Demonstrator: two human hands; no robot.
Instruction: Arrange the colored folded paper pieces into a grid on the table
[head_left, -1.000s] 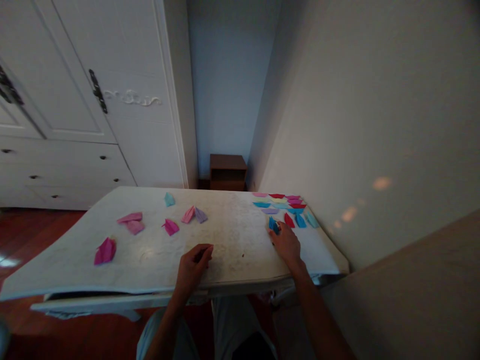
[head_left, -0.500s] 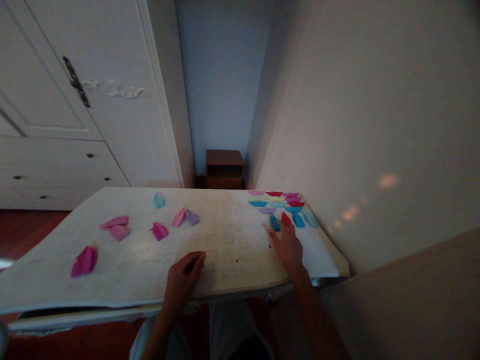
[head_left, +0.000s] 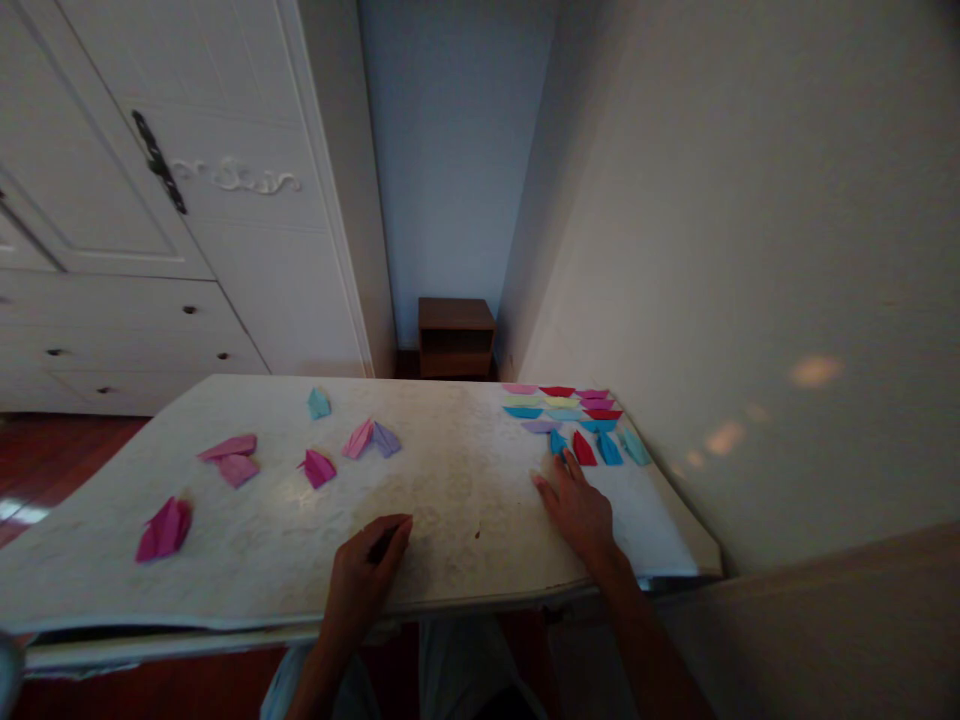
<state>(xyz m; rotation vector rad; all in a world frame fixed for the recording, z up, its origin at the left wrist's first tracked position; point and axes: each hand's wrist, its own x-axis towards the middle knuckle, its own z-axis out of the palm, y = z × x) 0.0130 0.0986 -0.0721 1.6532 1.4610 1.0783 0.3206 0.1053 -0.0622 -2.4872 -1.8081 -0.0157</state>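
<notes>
My right hand (head_left: 579, 507) reaches forward on the right side of the table, fingers stretched and thumb apart. Its fingertips touch the near end of a small blue folded paper piece (head_left: 557, 441). Beside that piece lie a red folded paper (head_left: 583, 449), another blue one (head_left: 609, 448) and a light teal one (head_left: 635, 447), forming a row. Behind them, several flat boat-shaped papers (head_left: 564, 402) in pink, red, yellow and blue sit in rows. My left hand (head_left: 370, 562) rests near the table's front edge, fingers curled to the thumb, with nothing visible in it.
On the left of the white table (head_left: 450, 470) lie loose folded papers: magenta (head_left: 165, 529), pink (head_left: 236, 466), a second magenta (head_left: 318, 468), pink (head_left: 358, 438), lilac (head_left: 386, 439) and aqua (head_left: 319, 403). A wall (head_left: 750, 300) borders the right; a white wardrobe (head_left: 247, 250) stands behind left.
My right hand has moved off the red folded paper, which now lies uncovered, and over to the blue piece left of it. My left hand stays nearly still. The view has shifted slightly.
</notes>
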